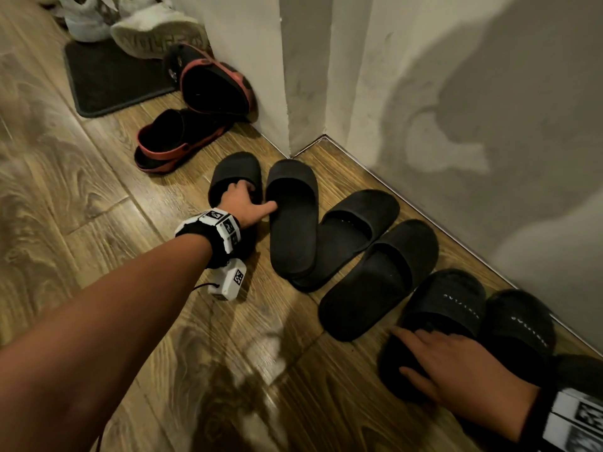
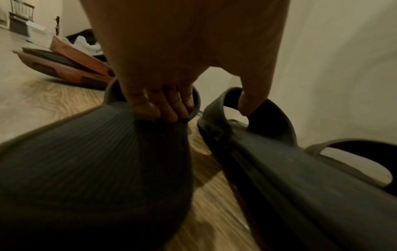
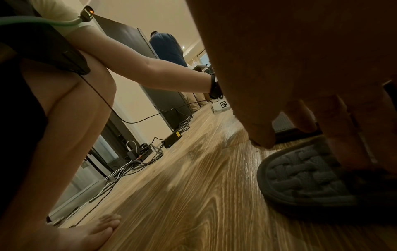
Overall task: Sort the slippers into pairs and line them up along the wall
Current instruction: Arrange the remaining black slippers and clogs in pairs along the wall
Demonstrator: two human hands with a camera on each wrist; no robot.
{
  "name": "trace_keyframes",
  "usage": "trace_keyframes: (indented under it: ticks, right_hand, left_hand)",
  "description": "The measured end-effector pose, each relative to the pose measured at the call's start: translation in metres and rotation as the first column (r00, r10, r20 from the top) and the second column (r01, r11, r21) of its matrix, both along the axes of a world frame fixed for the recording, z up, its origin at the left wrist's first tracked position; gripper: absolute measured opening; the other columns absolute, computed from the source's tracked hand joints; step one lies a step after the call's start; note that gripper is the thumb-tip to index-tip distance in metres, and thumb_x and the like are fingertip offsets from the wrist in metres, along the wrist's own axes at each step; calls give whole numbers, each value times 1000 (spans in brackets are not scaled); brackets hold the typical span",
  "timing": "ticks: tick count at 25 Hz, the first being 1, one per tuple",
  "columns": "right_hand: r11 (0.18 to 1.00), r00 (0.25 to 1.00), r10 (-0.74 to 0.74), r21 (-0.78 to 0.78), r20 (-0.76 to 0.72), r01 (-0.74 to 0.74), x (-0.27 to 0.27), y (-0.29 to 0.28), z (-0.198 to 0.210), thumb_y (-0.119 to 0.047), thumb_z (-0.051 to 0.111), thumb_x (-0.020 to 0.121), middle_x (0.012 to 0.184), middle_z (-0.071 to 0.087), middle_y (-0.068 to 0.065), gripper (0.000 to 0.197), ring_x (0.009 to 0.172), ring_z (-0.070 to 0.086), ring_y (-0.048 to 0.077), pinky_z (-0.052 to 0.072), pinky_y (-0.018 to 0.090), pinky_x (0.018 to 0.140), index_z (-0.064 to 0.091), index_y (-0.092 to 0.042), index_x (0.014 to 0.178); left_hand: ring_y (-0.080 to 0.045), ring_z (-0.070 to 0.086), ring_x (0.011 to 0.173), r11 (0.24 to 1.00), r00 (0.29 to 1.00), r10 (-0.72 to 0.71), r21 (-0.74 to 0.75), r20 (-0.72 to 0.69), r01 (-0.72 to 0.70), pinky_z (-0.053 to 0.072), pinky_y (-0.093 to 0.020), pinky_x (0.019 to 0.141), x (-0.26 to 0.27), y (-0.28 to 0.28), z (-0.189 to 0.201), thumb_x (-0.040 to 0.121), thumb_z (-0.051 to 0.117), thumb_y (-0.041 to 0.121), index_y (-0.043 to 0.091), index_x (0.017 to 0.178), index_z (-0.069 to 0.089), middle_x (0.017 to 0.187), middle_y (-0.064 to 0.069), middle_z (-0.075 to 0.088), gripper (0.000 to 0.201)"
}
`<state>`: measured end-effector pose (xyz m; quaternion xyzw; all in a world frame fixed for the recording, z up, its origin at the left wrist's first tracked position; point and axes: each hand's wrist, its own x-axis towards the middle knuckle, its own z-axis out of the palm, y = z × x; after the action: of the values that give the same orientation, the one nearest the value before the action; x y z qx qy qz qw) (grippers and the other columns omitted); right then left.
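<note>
Pairing step: left hand (image 1: pixel 243 203) hooks two black slides (image 1: pixel 293 220) near the wall corner (image 1: pixel 290 151), right hand (image 1: pixel 456 360) flat on a fuzzy slipper (image 1: pixel 447 308); next, square them against the wall.

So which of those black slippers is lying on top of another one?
The plain black slide by the left hand's thumb. Its heel rests on the neighbouring slide; the others lie flat on the floor.

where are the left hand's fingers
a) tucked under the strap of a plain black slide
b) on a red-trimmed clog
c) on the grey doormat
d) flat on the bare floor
a: the left hand has its fingers hooked under the strap of the black slide, thumb reaching to the neighbouring slide.
</note>
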<state>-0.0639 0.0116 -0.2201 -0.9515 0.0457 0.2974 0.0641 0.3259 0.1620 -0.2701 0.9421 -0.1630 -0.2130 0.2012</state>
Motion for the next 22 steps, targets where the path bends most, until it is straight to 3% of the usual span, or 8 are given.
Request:
trace_keyframes:
  ticks: [3, 9, 15, 22]
  right_hand:
    - [1000, 1000, -19, 18, 7, 19, 0, -1, -2, -58, 24, 95, 138, 48, -5, 65, 123, 50, 15, 41, 31, 101, 7, -30, 151]
    - [997, 998, -60, 55, 33, 58, -1, -2, -4, -60, 23, 94, 137, 50, -3, 74, 120, 53, 14, 47, 29, 96, -11, -30, 151]
    - [998, 999, -30, 52, 36, 28, -2, -3, -8, -59, 24, 94, 134, 49, -3, 73, 118, 53, 15, 49, 32, 92, -10, -29, 151]
    - [999, 1000, 10, 35, 14, -11, -2, -1, -5, -61, 21, 94, 137, 46, -4, 73, 120, 52, 14, 48, 29, 93, -12, -30, 151]
  left_hand:
    - [-33, 53, 117, 998, 997, -62, 11, 36, 62, 45, -43, 102, -3, -5, -7, 71, 75, 46, 10, 129, 48, 131, -16, 49, 73]
    - [-31, 60, 108, 993, 995, -90, -66, 50, 94, 47, -38, 95, 8, 1, 2, 80, 73, 24, 7, 116, 58, 120, -17, 61, 42]
    - [-34, 63, 107, 992, 986, -108, -53, 126, 115, 47, -37, 94, 26, 26, 8, 82, 64, 1, 3, 112, 63, 112, -23, 67, 30]
    - [-34, 61, 106, 969, 962, -239, -25, 132, 245, 46, -34, 91, 14, 10, 3, 78, 73, 9, 4, 107, 61, 112, -22, 64, 32]
